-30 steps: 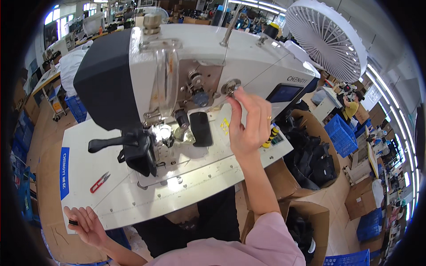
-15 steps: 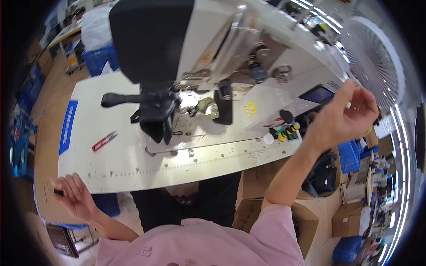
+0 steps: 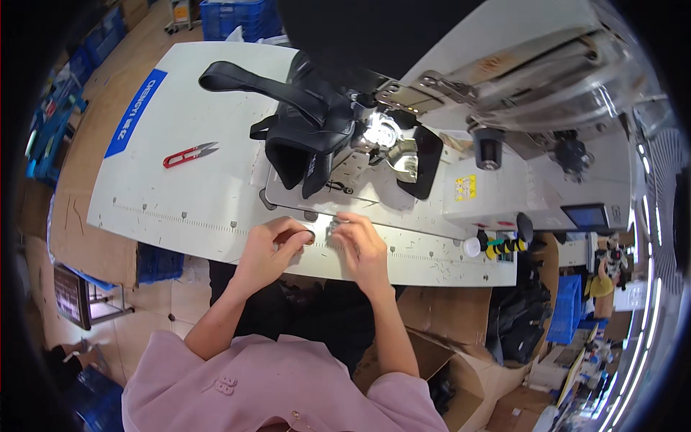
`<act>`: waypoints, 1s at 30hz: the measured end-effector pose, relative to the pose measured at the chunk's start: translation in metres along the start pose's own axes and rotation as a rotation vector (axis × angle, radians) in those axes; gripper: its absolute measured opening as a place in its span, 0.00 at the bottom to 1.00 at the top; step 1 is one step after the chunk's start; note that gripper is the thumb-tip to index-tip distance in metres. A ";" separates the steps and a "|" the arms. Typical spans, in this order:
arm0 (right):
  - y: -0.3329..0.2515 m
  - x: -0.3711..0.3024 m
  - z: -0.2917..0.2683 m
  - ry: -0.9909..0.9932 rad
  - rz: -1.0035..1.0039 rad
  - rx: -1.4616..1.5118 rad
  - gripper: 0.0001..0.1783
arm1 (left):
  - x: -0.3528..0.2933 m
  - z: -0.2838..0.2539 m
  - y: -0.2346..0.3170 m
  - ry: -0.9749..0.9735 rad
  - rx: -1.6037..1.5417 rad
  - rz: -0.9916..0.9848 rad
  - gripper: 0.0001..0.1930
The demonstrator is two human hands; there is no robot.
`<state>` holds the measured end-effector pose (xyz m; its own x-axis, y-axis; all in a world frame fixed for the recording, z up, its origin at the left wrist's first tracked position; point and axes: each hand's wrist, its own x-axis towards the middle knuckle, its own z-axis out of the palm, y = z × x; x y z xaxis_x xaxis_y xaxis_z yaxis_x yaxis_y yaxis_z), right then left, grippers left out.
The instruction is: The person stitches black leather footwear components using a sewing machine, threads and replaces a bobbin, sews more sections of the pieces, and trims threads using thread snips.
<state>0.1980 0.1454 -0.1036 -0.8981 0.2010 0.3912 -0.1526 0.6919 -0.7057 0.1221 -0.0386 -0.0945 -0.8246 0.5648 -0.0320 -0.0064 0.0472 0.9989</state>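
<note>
My left hand [image 3: 268,253] is closed in a pinch on a small dark round piece that looks like a thread bobbin [image 3: 310,237], over the front part of the white sewing table [image 3: 180,122]. A short gap separates it from my right hand [image 3: 366,252], whose fingers are pinched together around a small silvery piece [image 3: 332,227], too blurred to name. Beyond both hands, a black bag-like item with a strap [image 3: 306,133] rests at the sewing machine's [image 3: 497,187] lit needle area. Neither hand touches it.
Red-handled thread snips [image 3: 188,155] lie on the table's left side. Near its right end stand small tools and a white round item [image 3: 472,247]. Cardboard boxes [image 3: 446,317] with black goods sit below at the right. The machine head overhangs the back.
My right hand has come down from the machine's right side to the table's front. My left hand has moved right from the table's left edge, and the two now nearly meet. The view has shifted.
</note>
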 end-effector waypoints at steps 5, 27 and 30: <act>-0.021 -0.006 0.007 0.018 -0.059 0.115 0.09 | 0.009 0.012 -0.011 0.034 0.035 0.007 0.08; -0.028 -0.005 -0.008 0.012 -0.051 -0.065 0.13 | 0.030 0.011 0.005 -0.053 -0.844 0.238 0.21; -0.033 -0.002 -0.008 0.020 -0.039 0.012 0.12 | 0.027 0.006 0.021 -0.098 -1.013 0.024 0.24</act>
<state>0.2085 0.1275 -0.0761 -0.8827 0.1879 0.4307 -0.1929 0.6909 -0.6967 0.1031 -0.0171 -0.0747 -0.7812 0.6235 0.0312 -0.5040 -0.6594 0.5579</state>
